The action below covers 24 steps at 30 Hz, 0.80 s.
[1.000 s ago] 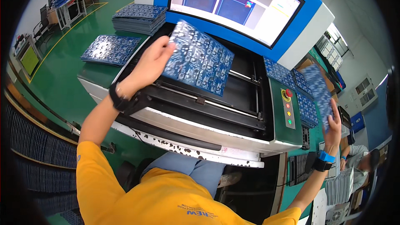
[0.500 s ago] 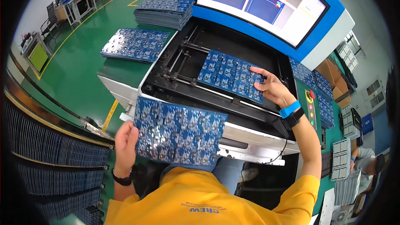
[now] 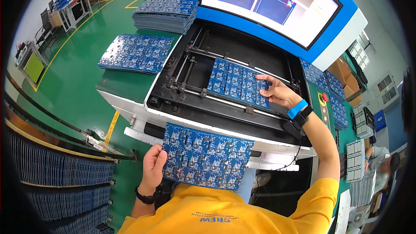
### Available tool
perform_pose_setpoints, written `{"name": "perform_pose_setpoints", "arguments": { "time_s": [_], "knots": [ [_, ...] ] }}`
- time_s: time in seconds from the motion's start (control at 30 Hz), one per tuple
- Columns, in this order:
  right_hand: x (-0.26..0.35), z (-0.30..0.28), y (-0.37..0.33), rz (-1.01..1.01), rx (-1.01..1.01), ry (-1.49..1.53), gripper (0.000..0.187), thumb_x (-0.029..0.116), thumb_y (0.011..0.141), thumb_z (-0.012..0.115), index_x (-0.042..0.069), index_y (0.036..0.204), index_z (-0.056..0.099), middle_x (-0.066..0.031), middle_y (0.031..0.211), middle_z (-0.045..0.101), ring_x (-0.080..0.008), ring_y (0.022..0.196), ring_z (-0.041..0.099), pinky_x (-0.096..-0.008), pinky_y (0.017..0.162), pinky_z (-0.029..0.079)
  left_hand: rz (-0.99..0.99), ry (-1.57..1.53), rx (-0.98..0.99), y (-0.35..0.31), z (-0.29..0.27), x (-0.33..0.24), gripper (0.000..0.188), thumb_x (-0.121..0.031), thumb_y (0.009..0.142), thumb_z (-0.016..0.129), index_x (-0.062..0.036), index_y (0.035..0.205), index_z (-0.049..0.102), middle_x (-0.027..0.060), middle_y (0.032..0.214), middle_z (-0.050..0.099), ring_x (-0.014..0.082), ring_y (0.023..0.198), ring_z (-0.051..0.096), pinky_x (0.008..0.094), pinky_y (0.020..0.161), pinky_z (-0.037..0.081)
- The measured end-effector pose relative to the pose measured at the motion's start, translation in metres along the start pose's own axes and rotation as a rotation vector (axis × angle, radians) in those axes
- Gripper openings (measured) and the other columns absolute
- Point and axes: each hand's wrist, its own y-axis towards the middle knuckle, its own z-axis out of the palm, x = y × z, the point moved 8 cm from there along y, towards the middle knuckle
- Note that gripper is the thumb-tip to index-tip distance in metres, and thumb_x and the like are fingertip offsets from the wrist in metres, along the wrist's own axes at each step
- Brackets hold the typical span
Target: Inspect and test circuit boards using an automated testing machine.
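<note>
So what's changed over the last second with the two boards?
The left hand lifted one blue circuit board panel off the machine down to the person's chest. The right hand came in from the right and set another panel on the machine rails. The side stacks stayed put.

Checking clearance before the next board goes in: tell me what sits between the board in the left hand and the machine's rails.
The blue panel in the left hand is held off the rails, where another blue panel already lies under the right hand.
</note>
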Motion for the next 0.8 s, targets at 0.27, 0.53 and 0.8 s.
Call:
{"name": "perform_pose_setpoints", "arguments": {
  "time_s": [0.27, 0.53, 0.8],
  "knots": [
    [0.024, 0.051, 0.031, 0.042, -0.142, -0.414, 0.05, 0.006, 0.079, 0.072, 0.017, 0.115, 0.04, -0.0049, 0.094, 0.058, -0.0151, 0.084, 0.059, -0.0237, 0.061, 0.053, -0.011, -0.035, 0.015, -0.004, 0.008, 0.009, 0.019, -0.015, 0.096, 0.048, -0.0055, 0.08, 0.045, -0.0075, 0.069, 0.038, 0.0005, 0.064, 0.03, 0.0175, 0.056, 0.027],
    [0.062, 0.049, 0.0, -0.288, -0.361, -0.992, 0.062, 0.025, 0.083, 0.07, 0.016, 0.13, 0.031, -0.0118, 0.097, 0.059, -0.0249, 0.093, 0.061, -0.031, 0.065, 0.053, -0.016, -0.059, 0.025, -0.001, 0.027, 0.002, 0.018, -0.014, 0.097, 0.045, -0.0051, 0.082, 0.046, -0.0066, 0.073, 0.042, 0.0007, 0.067, 0.033, 0.0164, 0.06, 0.03],
    [0.037, -0.013, -0.182, -0.594, -0.666, -1.089, 0.049, 0.025, 0.084, 0.067, 0.004, 0.124, 0.047, -0.0187, 0.111, 0.06, -0.0286, 0.105, 0.058, -0.0371, 0.089, 0.045, -0.041, -0.098, 0.07, 0.007, 0.05, 0.011, 0.018, -0.016, 0.097, 0.044, -0.0058, 0.082, 0.045, -0.0065, 0.075, 0.044, 0.0007, 0.069, 0.034, 0.0167, 0.062, 0.031]
  ]
}}
